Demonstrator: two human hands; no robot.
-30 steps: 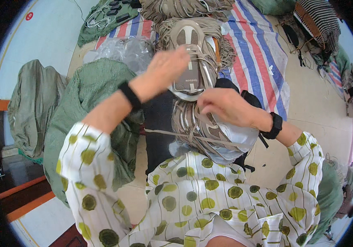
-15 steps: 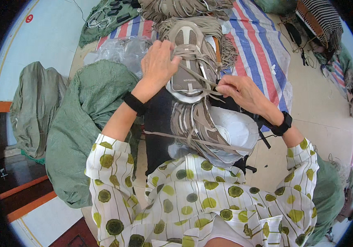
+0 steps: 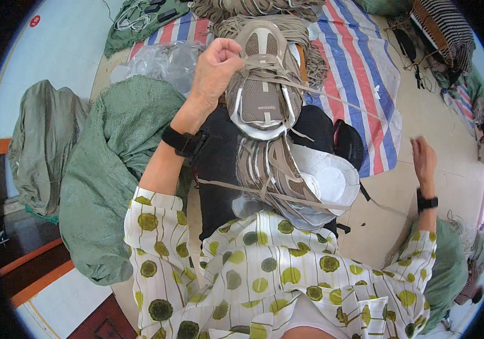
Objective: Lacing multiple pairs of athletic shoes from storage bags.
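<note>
In front of me lies a brown and grey sneaker upper [image 3: 259, 101] with white trim, its toe pointing away. A flat beige shoelace [image 3: 332, 98] crosses its eyelets and stretches out to the right. My left hand [image 3: 217, 66] is closed in a pinch at the upper's left edge, by the lace loops; its fingers hide most of the lace there. Far to the right, my right hand [image 3: 424, 161] is raised with its fingers pressed together, in line with the taut lace. Nearer my lap rests a second laced upper [image 3: 273, 175] with a pale lining, turned sideways.
A bundle of beige laces [image 3: 287, 28] and more uppers [image 3: 253, 7] lie at the back. Green sacks [image 3: 118, 169] stand at my left. A striped sheet [image 3: 355, 73] covers floor at the back right. Clear plastic bags [image 3: 168, 65] lie at the back left.
My right hand has swung from beside the upper far out to the right, drawing the lace out long. My left hand has shifted slightly up at the upper's left edge.
</note>
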